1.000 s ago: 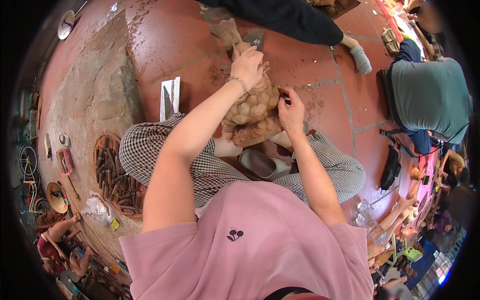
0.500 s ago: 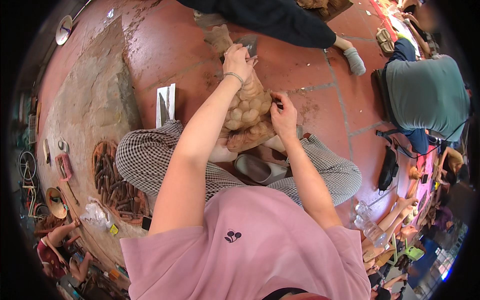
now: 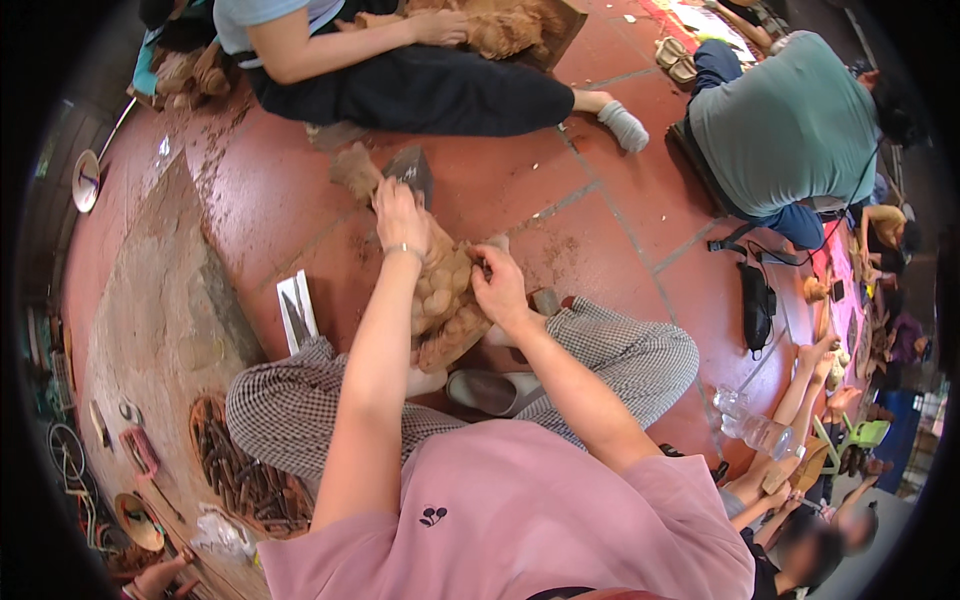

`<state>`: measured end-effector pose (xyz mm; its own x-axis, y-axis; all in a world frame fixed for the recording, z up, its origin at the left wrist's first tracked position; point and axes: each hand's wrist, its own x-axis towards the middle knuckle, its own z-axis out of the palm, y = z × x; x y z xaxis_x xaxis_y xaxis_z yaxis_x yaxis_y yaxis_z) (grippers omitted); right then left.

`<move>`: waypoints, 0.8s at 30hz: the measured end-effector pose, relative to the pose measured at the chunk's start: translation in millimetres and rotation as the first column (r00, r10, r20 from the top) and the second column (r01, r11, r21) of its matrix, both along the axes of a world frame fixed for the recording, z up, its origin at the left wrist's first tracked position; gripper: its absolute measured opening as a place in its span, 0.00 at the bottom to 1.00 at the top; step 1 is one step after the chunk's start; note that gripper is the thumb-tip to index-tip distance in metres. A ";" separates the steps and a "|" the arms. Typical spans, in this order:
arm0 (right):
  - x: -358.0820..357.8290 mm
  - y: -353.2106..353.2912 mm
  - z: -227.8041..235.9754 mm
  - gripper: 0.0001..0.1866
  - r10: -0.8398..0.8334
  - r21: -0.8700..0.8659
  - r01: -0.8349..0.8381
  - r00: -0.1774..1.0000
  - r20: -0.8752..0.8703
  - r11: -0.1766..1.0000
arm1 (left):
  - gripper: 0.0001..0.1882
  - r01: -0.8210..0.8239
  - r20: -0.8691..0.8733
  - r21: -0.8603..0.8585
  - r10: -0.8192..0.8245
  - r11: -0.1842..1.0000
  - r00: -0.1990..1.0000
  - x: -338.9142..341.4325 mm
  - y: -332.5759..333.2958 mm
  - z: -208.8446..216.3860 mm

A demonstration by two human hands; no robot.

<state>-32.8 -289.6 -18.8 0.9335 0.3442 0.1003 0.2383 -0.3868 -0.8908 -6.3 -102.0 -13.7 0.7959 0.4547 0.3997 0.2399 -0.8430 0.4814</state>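
A knobby brown wood carving (image 3: pixel 437 299) lies between my crossed legs, its rounded lumps facing up. My left hand (image 3: pixel 402 217) is closed round its narrower far part, a bracelet on the wrist. My right hand (image 3: pixel 497 283) rests at the carving's right edge with bent, pinched fingers; a small dark patch shows between them, too unclear to name. Just past my left hand are a flat dark grey piece (image 3: pixel 410 172) and a rough tan lump (image 3: pixel 354 171); whether the lump joins the carving is hidden.
Left of my knee lies a white strip with a dark blade-like tool (image 3: pixel 296 312). A round basket of tool handles (image 3: pixel 235 465) sits on a big wooden slab (image 3: pixel 150 290). A person's dark-trousered leg (image 3: pixel 440 97) stretches across the far side; another person (image 3: pixel 785 130) sits at right. Plastic bottles (image 3: pixel 757 425) stand nearby.
The view has swung, so the carving and hands appear further left and lower, and the person at the far side shows more. Both hands stay on the carving.
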 end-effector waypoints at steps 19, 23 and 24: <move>-0.7 -1.6 12.1 0.13 -0.002 0.003 0.002 0.999 -0.036 1.000 | 0.13 -0.059 0.091 -0.082 0.066 0.995 0.994 -4.2 -1.0 3.3; 0.5 -1.0 5.9 0.14 0.020 0.006 -0.021 0.999 0.048 1.000 | 0.11 -0.178 -0.081 -0.215 0.164 0.960 0.983 20.0 15.3 16.5; 0.0 0.0 6.8 0.14 0.021 0.008 -0.021 0.999 0.034 1.000 | 0.09 -0.178 -0.043 -0.237 0.173 0.955 0.984 17.2 13.6 10.9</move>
